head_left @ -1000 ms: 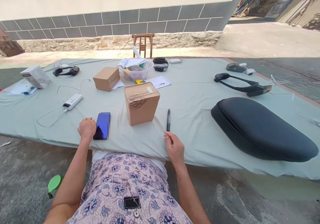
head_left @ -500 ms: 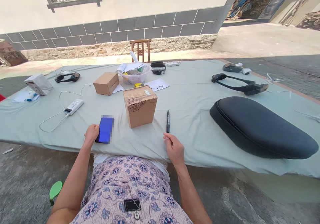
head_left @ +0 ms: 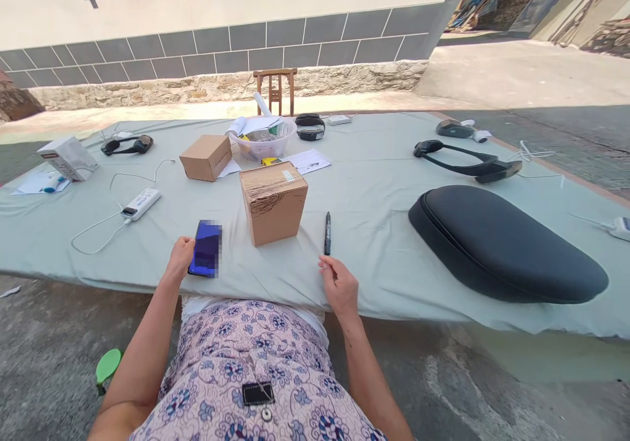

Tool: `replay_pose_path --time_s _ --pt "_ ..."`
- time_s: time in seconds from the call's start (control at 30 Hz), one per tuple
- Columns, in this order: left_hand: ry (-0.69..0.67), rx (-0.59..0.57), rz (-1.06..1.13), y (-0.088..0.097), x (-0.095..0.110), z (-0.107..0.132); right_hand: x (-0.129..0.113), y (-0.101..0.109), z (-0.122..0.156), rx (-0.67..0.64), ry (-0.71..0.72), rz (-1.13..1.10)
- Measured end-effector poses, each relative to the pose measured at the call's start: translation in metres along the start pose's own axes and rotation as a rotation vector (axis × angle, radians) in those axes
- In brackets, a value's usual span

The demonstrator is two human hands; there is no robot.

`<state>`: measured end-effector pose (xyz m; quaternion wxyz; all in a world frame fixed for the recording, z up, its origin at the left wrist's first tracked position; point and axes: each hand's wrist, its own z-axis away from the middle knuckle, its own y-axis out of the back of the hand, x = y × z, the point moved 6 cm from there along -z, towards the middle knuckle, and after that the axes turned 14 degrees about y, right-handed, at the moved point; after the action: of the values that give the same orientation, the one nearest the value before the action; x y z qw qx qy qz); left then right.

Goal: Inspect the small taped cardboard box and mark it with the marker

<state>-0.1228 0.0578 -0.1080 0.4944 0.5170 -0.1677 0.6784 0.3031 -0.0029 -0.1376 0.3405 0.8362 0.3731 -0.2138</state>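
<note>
My left hand (head_left: 180,257) is curled closed at the left edge of a smartphone (head_left: 205,249) and seems to grip that edge. The phone's screen is blue and partly blurred out. On the right, my right hand (head_left: 340,289) rests near the table's front edge, its fingers bent and fingertips together, with nothing visible in them. Those fingertips are just below the near end of a black marker (head_left: 327,234), which lies lengthwise on the cloth. Between both hands, farther back, stands a brown cardboard box (head_left: 275,211) with a creased top.
Around the pale tablecloth (head_left: 374,185) stand a black padded seat (head_left: 502,244), a black headset (head_left: 462,162), a white power bank (head_left: 141,205) with a cable, a second cardboard box (head_left: 205,157) and a plastic basket (head_left: 266,147). A wooden chair (head_left: 274,92) stands behind.
My view has tilted slightly, shifting everything a little. The phone's screen looks darker, and the phone has shifted slightly right with my left hand. My right hand stays near the marker.
</note>
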Motion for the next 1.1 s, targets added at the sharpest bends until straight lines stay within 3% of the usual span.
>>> replay_pose_path --time_s 0.27,0.47,0.7,0.77,0.9,1.1 --pt "0.053 -0.055 0.217 0.000 -0.022 0.030 -0.001 0.000 0.000 0.005 0.047 -0.007" --pt "-0.037 -0.164 0.426 0.000 -0.003 0.069 -0.020 -0.007 0.002 -0.040 0.016 -0.094" --pt "-0.223 -0.413 0.544 -0.050 0.044 0.137 -0.092 -0.045 0.003 -0.424 -0.064 -0.645" --pt "-0.258 -0.475 0.549 -0.066 0.052 0.151 -0.107 -0.049 0.002 -0.481 -0.073 -0.740" --pt "-0.324 -0.515 0.569 -0.083 0.053 0.164 -0.114 -0.047 0.001 -0.410 -0.128 -0.812" --pt "-0.318 -0.528 0.596 -0.087 0.046 0.165 -0.113 -0.044 0.001 -0.315 -0.173 -0.685"
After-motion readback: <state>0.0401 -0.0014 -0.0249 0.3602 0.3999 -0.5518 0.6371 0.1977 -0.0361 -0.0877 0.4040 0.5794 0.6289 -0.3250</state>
